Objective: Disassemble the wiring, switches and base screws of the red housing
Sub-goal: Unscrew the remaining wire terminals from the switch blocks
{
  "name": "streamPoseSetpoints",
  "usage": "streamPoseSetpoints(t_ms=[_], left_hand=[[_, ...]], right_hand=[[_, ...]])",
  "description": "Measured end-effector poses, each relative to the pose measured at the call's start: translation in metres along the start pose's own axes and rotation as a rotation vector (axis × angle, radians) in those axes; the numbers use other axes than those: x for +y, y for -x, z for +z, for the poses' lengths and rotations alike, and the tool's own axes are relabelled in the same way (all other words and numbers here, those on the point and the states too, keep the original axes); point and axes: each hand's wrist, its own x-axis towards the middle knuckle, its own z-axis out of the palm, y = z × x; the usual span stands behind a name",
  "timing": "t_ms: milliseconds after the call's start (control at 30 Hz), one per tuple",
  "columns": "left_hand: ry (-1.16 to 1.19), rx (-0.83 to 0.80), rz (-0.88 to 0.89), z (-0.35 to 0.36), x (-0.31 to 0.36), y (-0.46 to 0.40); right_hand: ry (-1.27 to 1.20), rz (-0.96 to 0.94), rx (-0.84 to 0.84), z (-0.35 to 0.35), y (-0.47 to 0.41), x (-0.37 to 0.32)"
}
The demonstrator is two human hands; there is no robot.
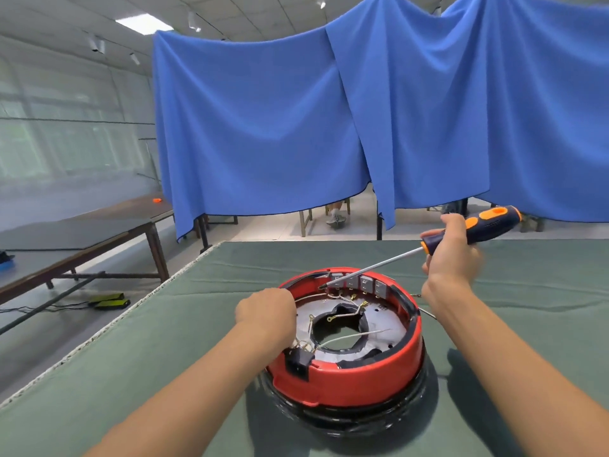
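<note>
The round red housing (pixel 356 380) stands open side up on the green mat, on a black base ring. Inside lie a grey metal plate (pixel 385 321) with a central hole, loose white wires (pixel 349 336) with brass terminals, a row of grey switches (pixel 359 283) along the far wall, and a black socket (pixel 298 364) at the near left. My left hand (pixel 267 313) grips the housing's left rim. My right hand (pixel 453 250) holds a black-and-orange screwdriver (pixel 487 224); its shaft slants down left, its tip (pixel 321 286) at the far-left inner wall beside the switches.
The green mat (pixel 184 341) covers the work table; its left edge runs diagonally. A dark table (pixel 82 232) stands to the left, with yellow-black objects (pixel 110 300) and cables on the floor. Blue cloth (pixel 362 120) hangs behind; a person's foot shows under it.
</note>
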Motion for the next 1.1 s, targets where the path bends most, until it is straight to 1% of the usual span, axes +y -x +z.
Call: streamPoseSetpoints(t_ms=[200, 333, 400, 467, 533, 600, 667, 733, 800, 967, 1100], left_hand=[[0.024, 0.044, 0.155, 0.000, -0.013, -0.028], [0.111, 0.067, 0.371, -0.003, -0.018, -0.040], [0.097, 0.108, 0.497, -0.006, -0.013, -0.040], [0.082, 0.157, 0.567, -0.008, -0.007, -0.037], [0.075, 0.176, 0.531, -0.010, 0.000, -0.032], [0.034, 0.172, 0.381, -0.010, 0.004, -0.023], [-0.009, 0.117, 0.206, -0.012, 0.003, -0.014], [-0.037, 0.033, 0.134, -0.013, -0.001, -0.008], [-0.041, -0.004, 0.134, -0.016, -0.003, -0.004], [0.050, 0.043, 0.184, -0.013, -0.001, -0.018], [0.167, 0.081, 0.332, -0.013, 0.013, -0.037]], right_hand=[[-0.034, -0.044, 0.033, -0.007, -0.006, -0.009], [-0.042, -0.067, 0.032, -0.008, -0.009, -0.010], [-0.053, -0.076, 0.031, -0.007, -0.009, -0.009], [-0.056, -0.086, 0.034, -0.006, -0.009, -0.008], [-0.046, -0.095, 0.033, -0.007, -0.009, -0.007], [-0.042, -0.101, 0.023, -0.008, -0.010, -0.007], [-0.043, -0.113, 0.017, -0.008, -0.009, -0.006], [-0.043, -0.128, 0.014, -0.008, -0.009, -0.005], [-0.036, -0.141, 0.004, -0.008, -0.007, -0.007], [-0.042, -0.212, -0.019, -0.008, -0.005, -0.012], [-0.028, -0.271, -0.045, -0.009, -0.006, -0.017]])
